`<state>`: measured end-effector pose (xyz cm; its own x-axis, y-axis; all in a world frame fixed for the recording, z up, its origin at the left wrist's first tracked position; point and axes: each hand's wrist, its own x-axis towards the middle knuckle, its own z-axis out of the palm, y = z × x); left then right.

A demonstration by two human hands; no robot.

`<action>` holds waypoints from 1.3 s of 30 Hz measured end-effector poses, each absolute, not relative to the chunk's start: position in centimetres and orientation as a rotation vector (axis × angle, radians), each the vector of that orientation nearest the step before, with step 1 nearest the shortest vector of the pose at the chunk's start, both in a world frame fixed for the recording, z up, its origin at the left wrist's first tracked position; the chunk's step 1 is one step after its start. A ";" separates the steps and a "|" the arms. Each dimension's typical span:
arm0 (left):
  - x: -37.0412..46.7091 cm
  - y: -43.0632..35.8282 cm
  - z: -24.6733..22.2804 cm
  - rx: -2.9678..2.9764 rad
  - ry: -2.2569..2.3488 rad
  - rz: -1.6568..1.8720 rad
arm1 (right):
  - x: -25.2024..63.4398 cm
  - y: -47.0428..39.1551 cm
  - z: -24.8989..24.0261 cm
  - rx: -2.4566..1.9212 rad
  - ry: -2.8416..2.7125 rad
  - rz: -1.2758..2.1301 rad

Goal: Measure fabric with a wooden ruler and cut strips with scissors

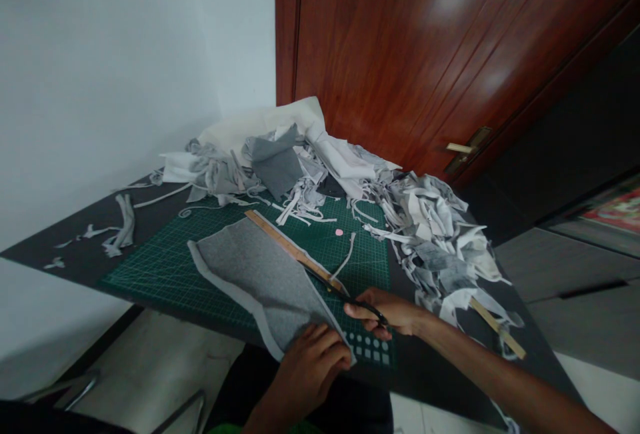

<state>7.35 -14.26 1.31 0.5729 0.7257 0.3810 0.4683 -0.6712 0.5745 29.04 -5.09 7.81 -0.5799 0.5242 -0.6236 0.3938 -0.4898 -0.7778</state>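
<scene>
A piece of grey fabric (pixel 250 254) with pale edges lies over a green cutting mat (pixel 165 254), its near end at the table's front edge. My left hand (pixel 315 361) is closed on that near end, fingers curled over the cloth. In my right hand (pixel 385 311) is a pair of black scissors (pixel 345 295), the fingers wrapped round the handles. The blades point up and left along the fabric's right edge. Beside them, a wooden ruler (pixel 280 241) lies along the same edge. A thin cut strip (pixel 345 257) curls away from the ruler's near end.
Heaped grey and white fabric scraps (pixel 275 161) cover the back of the table, and more scraps (pixel 435 221) run down its right side. A second wooden stick (pixel 497 329) lies there. Loose strips (pixel 123 224) are at the left. Behind stand a white wall and a wooden door (pixel 370 54).
</scene>
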 end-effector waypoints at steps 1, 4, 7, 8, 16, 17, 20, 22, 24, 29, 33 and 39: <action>7.4 -14.3 1.3 2.397 0.963 0.844 | 29.1 -5.1 7.8 -1.395 -1.540 2.235; 7.3 -14.2 1.4 2.394 0.952 0.854 | 29.1 -5.2 7.7 -1.394 -1.547 2.225; 7.3 -14.2 1.3 2.389 0.948 0.861 | 28.9 -5.3 7.7 -1.390 -1.541 2.225; 7.3 -14.2 1.3 2.388 0.945 0.858 | 28.9 -5.4 7.7 -1.392 -1.534 2.227; 7.3 -14.2 1.2 2.369 0.936 0.869 | 28.4 -5.2 8.0 -1.445 -1.559 2.184; 7.3 -14.2 1.3 2.370 0.933 0.865 | 28.4 -5.1 8.0 -1.448 -1.571 2.178; 7.3 -14.2 1.5 2.373 0.922 0.858 | 28.4 -5.0 8.0 -1.455 -1.583 2.170; 7.3 -14.2 1.5 2.374 0.919 0.864 | 28.3 -4.9 8.1 -1.471 -1.584 2.163; 7.3 -14.2 1.5 2.369 0.915 0.871 | 28.3 -4.7 8.1 -1.475 -1.602 2.163; 7.3 -14.3 1.2 2.361 0.895 0.863 | 28.0 -4.3 8.3 -1.436 -1.664 2.179; 7.2 -14.3 1.2 2.350 0.895 0.825 | 27.6 -4.0 8.2 -1.414 -1.650 2.203; 7.2 -14.2 1.4 2.338 0.878 0.834 | 27.4 -3.4 7.7 -1.402 -1.615 2.237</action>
<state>7.15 -14.19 1.39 0.6035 0.7091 0.3647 0.4007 -0.6651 0.6302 27.38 -3.44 7.69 -0.5889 0.5065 -0.6298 0.4385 -0.4544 -0.7754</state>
